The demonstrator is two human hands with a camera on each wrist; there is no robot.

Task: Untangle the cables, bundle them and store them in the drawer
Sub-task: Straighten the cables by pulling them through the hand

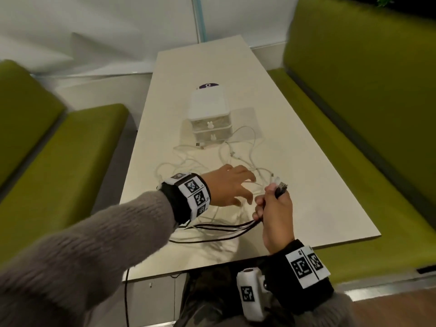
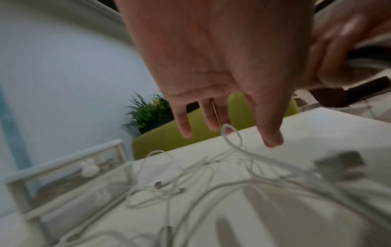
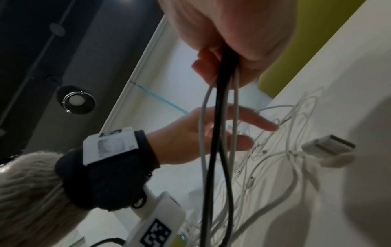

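White cables (image 1: 238,156) lie tangled on the table (image 1: 306,185), spread from just in front of the drawer unit (image 1: 208,116) to the near edge. Several loose plugs show in the heap; a white USB plug (image 3: 330,145) lies on the tabletop near the right hand. Black cables (image 1: 224,228) run from the right hand across the near part of the table toward the left, and one drops over the near edge.

Right hand (image 1: 274,213) is raised above the table, fingers curled round a bunch of black and white cable ends; plug tips stick out above the fist. In the right wrist view the black cables (image 3: 217,133) and two white strands hang down from the fist.

Left hand (image 1: 230,185) reaches over the tangle, palm down, fingers (image 2: 271,133) spread and straight, gripping nothing. A white loop (image 2: 232,133) sits right at the fingertips; contact can't be told.

Drawer unit is white, two clear drawers stacked, both shut, each with a small bunny knob (image 1: 209,125). It stands mid-table, beyond the cables. A purple sticker (image 1: 208,85) shows just behind it.

Green benches (image 1: 354,102) flank the table on both sides. A plant (image 2: 148,112) stands behind the right-side bench. Both wrists wear black bands with printed markers (image 1: 195,192); grey fuzzy sleeve (image 1: 94,256) on the left arm.
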